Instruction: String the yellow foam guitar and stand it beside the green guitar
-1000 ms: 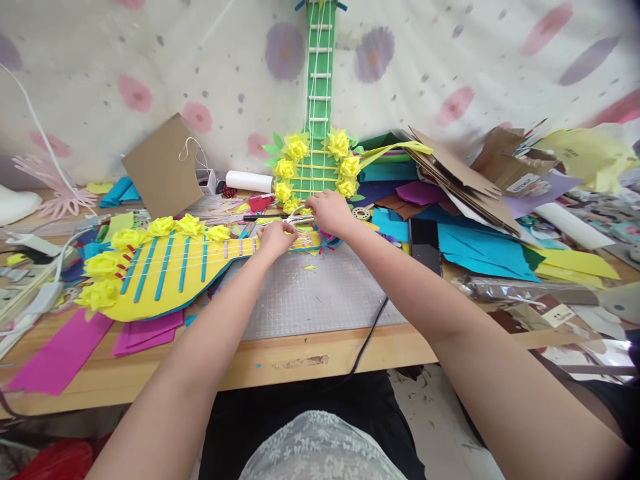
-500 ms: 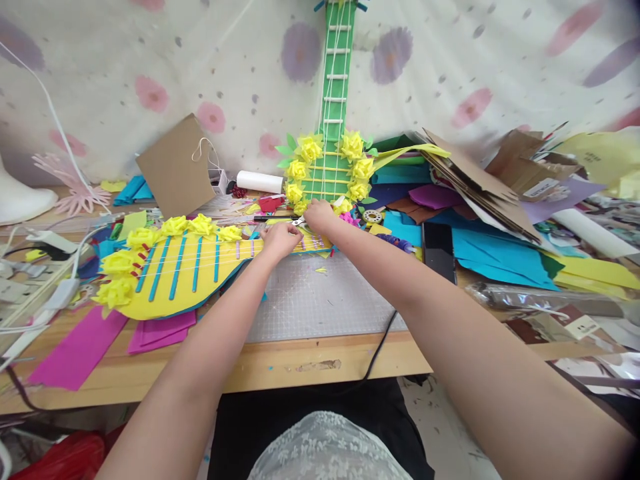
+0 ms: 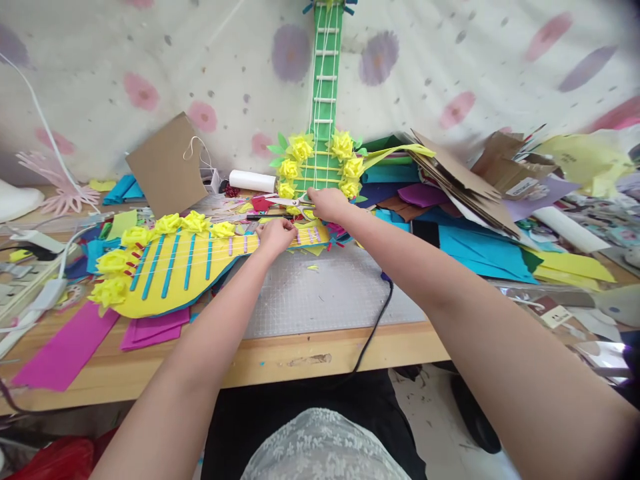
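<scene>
A yellow paper guitar [image 3: 167,297] with blue strips, white strings and yellow paper flowers lies across the table on the left. My left hand [image 3: 277,235] rests over its neck, fingers pinched together; what they hold, if anything, is too small to make out. Just beyond the neck, my right hand [image 3: 326,203] is closed on a pair of scissors [image 3: 303,204], whose blades point left. Behind both hands a green paper guitar [image 3: 323,150] stands upright, ringed with yellow flowers and strung with white string.
A grey cutting mat [image 3: 320,300] lies in front of the guitars, with a black cable [image 3: 374,327] over it. Blue paper sheets [image 3: 480,257] and cardboard [image 3: 463,190] pile up at the right. Magenta paper [image 3: 67,347] and a power strip [image 3: 20,287] are at the left.
My right hand has drawn back from my left hand, up and to the right, bringing the scissors into fuller view. My left hand stays at the guitar neck. The whole view has shifted slightly.
</scene>
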A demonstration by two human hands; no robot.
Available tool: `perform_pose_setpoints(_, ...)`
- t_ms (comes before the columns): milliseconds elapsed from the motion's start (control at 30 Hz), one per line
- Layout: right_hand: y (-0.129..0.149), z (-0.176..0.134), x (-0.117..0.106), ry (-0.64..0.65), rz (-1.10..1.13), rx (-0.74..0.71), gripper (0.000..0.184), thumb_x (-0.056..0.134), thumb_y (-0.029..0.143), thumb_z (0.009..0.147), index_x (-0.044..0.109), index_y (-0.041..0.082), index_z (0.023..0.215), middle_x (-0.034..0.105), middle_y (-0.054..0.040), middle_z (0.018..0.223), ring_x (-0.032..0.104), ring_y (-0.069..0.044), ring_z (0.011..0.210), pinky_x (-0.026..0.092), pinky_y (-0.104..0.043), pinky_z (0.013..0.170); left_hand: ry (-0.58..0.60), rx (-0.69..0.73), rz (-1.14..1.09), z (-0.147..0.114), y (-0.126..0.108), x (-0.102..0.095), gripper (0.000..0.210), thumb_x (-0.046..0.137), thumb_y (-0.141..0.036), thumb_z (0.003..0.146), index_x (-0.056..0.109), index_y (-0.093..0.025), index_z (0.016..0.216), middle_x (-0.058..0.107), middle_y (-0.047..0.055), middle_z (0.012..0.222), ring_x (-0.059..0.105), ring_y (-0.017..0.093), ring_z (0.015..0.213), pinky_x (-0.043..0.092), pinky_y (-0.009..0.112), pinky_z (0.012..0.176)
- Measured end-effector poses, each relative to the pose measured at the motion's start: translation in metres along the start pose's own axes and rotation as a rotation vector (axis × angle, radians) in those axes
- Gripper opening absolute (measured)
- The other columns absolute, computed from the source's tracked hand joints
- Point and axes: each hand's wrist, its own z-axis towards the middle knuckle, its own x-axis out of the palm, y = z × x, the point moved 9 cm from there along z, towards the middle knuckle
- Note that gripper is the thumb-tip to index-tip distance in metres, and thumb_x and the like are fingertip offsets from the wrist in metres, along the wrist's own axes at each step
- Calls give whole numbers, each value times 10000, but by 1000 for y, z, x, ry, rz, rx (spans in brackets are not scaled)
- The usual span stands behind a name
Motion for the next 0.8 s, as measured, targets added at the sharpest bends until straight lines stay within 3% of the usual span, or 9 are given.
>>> perform_pose_setpoints(233,22,6,-11,-182,51,-81,295,409,130,810,520,116,1083,613,-151,1064,584,-234,919,371,-305,701,24,-7,83,-1,0,5,176,529,-338,704,661,-224,723,698,45,846,578,237,956,316,386,898)
perform_pose_setpoints(367,-5,3,-33,-249,33,-25,312,475,247,801,513,98,1072,605,-159,1052,552,-259,954,352,-344,764,25,-4,83,1,1,6,170,519,-320,704,658,-223,717,696,40,861,582,224,931,320,378,895)
perform_pose_setpoints(500,-40,-17,-40,-62,-70,-99,429,555,470,743,567,150,1028,645,-103,940,573,-254,874,339,-355,754,45,-23,82,4,3,10,171,514,-324,712,651,-223,728,694,32,831,583,221,922,314,376,893)
perform_pose_setpoints(567,-48,-32,-37,51,-138,-171,429,572,500,718,601,169,989,657,-83,877,579,-246,853,333,-354,747,52,-28,72,5,3,11,169,524,-335,713,648,-224,744,693,28,844,578,224,942,303,377,904)
perform_pose_setpoints(667,-42,-50,-26,195,-176,-264,350,588,485,706,646,199,900,663,-53,800,585,-228,834,330,-342,727,44,-27,50,6,1,9,158,540,-345,711,642,-228,741,692,22,863,577,222,952,294,373,913)
perform_pose_setpoints(800,-32,-53,-12,263,-175,-240,309,600,485,707,672,225,858,667,-43,811,579,-216,859,339,-332,724,37,-27,38,5,-2,5,152,544,-354,712,633,-231,712,693,14,847,585,215,936,301,366,906)
